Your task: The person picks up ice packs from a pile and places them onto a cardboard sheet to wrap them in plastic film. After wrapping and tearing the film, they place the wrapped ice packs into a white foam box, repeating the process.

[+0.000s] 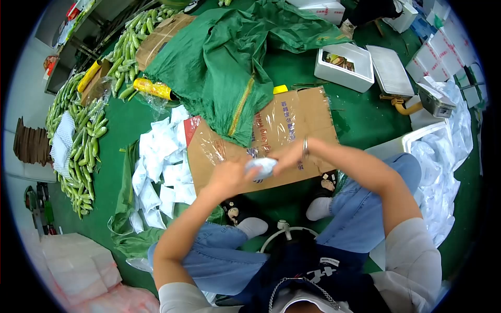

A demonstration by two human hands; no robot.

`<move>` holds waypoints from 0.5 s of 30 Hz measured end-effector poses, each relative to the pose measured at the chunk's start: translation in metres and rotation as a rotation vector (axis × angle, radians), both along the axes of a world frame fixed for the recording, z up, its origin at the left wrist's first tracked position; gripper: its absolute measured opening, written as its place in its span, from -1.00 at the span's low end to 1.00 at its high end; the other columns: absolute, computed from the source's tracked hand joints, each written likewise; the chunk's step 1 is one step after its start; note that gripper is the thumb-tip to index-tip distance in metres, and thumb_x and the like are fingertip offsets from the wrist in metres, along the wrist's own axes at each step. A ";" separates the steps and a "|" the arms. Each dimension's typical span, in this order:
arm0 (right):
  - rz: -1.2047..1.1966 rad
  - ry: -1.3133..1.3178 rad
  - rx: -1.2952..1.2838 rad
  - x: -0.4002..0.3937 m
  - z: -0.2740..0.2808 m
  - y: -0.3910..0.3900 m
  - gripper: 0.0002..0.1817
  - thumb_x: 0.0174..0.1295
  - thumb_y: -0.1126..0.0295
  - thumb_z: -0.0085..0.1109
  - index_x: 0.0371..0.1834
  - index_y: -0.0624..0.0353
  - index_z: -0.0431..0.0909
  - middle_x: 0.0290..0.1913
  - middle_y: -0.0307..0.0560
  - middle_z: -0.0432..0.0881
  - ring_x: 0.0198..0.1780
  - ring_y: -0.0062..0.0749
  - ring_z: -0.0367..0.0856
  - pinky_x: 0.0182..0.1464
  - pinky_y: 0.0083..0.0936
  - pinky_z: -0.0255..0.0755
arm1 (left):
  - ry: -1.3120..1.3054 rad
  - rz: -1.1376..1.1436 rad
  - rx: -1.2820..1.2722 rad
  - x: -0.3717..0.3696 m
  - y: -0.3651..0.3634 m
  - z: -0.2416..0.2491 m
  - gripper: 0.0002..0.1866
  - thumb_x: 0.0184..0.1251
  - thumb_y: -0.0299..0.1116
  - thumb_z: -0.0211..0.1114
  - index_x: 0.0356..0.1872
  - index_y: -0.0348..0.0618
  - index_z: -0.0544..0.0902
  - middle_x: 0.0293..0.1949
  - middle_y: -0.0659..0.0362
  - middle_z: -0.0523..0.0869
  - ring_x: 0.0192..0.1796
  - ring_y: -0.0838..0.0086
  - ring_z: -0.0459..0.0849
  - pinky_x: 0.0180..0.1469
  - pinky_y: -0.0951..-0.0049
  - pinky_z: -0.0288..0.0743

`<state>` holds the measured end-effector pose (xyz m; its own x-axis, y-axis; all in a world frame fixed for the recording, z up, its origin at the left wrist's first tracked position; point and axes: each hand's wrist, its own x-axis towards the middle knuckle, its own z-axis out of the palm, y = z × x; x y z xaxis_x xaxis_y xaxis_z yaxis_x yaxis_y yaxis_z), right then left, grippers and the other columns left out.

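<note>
A small whitish packet (264,168) is held between my two hands above a flattened cardboard sheet (308,125). My left hand (229,175) is closed on the packet's left end. At its right end, the fingers of my right hand (290,155) pinch it; a bracelet circles that wrist. Motion blurs the fingers somewhat. Left of the cardboard, many similar white packets (151,151) lie heaped on a green sack (125,182). A large green woven sack (209,68) with a yellow stripe spreads over the cardboard's far edge.
Long green vegetables (86,146) are piled at the left. A yellow roll (152,88) lies beside the green sack. To the right are an open foam box (344,78), a scale (391,73) and a foam box with clear plastic bags (436,161). Another person's leg (365,11) shows at the back.
</note>
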<state>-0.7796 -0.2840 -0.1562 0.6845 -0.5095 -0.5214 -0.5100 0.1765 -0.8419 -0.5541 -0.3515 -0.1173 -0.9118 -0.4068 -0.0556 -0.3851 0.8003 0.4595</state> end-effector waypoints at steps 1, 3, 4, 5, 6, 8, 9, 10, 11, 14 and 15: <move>-0.180 -0.265 0.023 -0.008 -0.002 -0.011 -0.37 0.24 0.15 0.12 0.31 0.27 0.33 0.28 -0.03 0.43 0.28 -0.47 0.37 0.30 -0.50 0.26 | -0.002 0.005 0.000 -0.001 0.001 0.000 -0.42 0.16 0.12 0.30 -0.08 -0.25 0.59 -0.25 -0.10 0.66 -0.29 0.04 0.69 -0.24 0.10 0.57; -0.411 -0.565 0.361 0.004 -0.014 -0.035 -0.34 0.36 -0.10 -0.07 0.29 0.24 0.32 0.30 -0.08 0.37 0.23 -0.45 0.38 0.30 -0.46 0.24 | 0.111 -0.093 -0.303 -0.009 0.005 -0.002 -0.31 0.05 0.20 0.36 -0.11 -0.32 0.57 -0.24 -0.10 0.66 -0.38 0.11 0.69 -0.36 0.17 0.57; -0.407 -0.563 0.361 0.009 -0.026 -0.048 -0.34 0.36 -0.10 -0.07 0.29 0.24 0.32 0.30 -0.08 0.37 0.23 -0.45 0.38 0.30 -0.46 0.24 | 0.110 -0.010 -0.295 -0.013 0.000 -0.017 -0.30 -0.01 0.28 0.37 -0.13 -0.23 0.64 -0.29 -0.09 0.68 -0.47 0.19 0.68 -0.33 0.17 0.55; -0.424 -0.482 0.277 0.019 -0.041 -0.058 -0.32 0.40 -0.13 -0.16 0.32 0.24 0.31 0.31 -0.09 0.37 0.25 -0.44 0.37 0.33 -0.47 0.21 | 0.103 -0.013 -0.295 -0.016 -0.010 -0.020 -0.30 -0.01 0.28 0.37 -0.13 -0.23 0.64 -0.29 -0.09 0.68 -0.47 0.19 0.68 -0.33 0.17 0.55; -0.440 -0.403 0.194 0.026 -0.055 -0.066 -0.30 0.44 -0.16 -0.25 0.34 0.24 0.29 0.31 -0.10 0.37 0.27 -0.43 0.36 0.35 -0.49 0.18 | -0.026 0.001 -0.243 -0.021 -0.023 -0.023 -0.32 0.00 0.28 0.36 -0.21 -0.24 0.67 -0.33 -0.08 0.68 -0.49 0.20 0.68 -0.34 0.16 0.54; -0.443 -0.439 0.269 0.031 -0.053 -0.070 -0.28 0.44 -0.17 -0.25 0.36 0.27 0.28 0.33 -0.10 0.35 0.29 -0.47 0.34 0.37 -0.53 0.17 | -0.141 0.038 -0.055 -0.027 -0.033 -0.018 -0.35 0.06 0.27 0.32 -0.42 -0.29 0.70 -0.41 -0.11 0.67 -0.42 0.17 0.70 -0.34 0.19 0.52; -0.452 -0.470 0.337 0.027 -0.050 -0.072 -0.25 0.44 -0.18 -0.25 0.38 0.29 0.27 0.35 -0.11 0.33 0.31 -0.51 0.31 0.38 -0.58 0.15 | -0.132 0.039 -0.058 -0.030 -0.033 -0.019 -0.35 0.06 0.27 0.32 -0.42 -0.29 0.70 -0.41 -0.11 0.67 -0.42 0.17 0.70 -0.34 0.19 0.52; -0.381 -0.442 0.315 0.027 -0.055 -0.071 -0.25 0.44 -0.20 -0.31 0.42 0.22 0.24 0.31 -0.19 0.37 0.28 -0.53 0.33 0.37 -0.57 0.17 | -0.105 0.041 0.131 -0.028 -0.031 -0.023 -0.37 0.13 0.24 0.29 -0.39 -0.30 0.70 -0.35 -0.12 0.68 -0.33 0.17 0.70 -0.27 0.22 0.53; -0.388 -0.446 0.315 0.028 -0.057 -0.065 -0.25 0.44 -0.20 -0.31 0.42 0.22 0.24 0.31 -0.19 0.37 0.28 -0.53 0.33 0.37 -0.57 0.17 | -0.080 0.045 0.320 -0.024 -0.027 -0.032 -0.38 0.20 0.21 0.26 -0.35 -0.32 0.70 -0.30 -0.14 0.69 -0.24 0.16 0.71 -0.20 0.25 0.53; -0.360 -0.255 0.081 0.036 -0.060 -0.045 -0.27 0.44 -0.21 -0.35 0.45 0.10 0.22 0.36 -0.20 0.36 0.36 -0.45 0.29 0.41 -0.50 0.12 | -0.247 0.488 1.449 -0.003 0.011 -0.072 -0.33 0.39 0.21 0.06 0.20 -0.21 0.52 0.08 0.09 0.65 0.07 0.36 0.62 0.08 0.38 0.49; -0.386 -0.242 -0.062 0.042 -0.063 -0.038 -0.31 0.45 -0.16 -0.31 0.46 0.09 0.20 0.41 -0.17 0.28 0.41 -0.39 0.21 0.44 -0.47 0.05 | -0.347 0.611 1.843 0.006 0.032 -0.069 -0.30 0.37 0.23 0.08 0.31 -0.12 0.43 0.10 0.11 0.64 0.07 0.39 0.62 0.09 0.42 0.50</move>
<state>-0.7377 -0.3220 -0.2190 0.5373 -0.7760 -0.3304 -0.2040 0.2605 -0.9437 -0.5484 -0.3192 -0.1862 -0.5549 0.1424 -0.8196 -0.6179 -0.7303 0.2914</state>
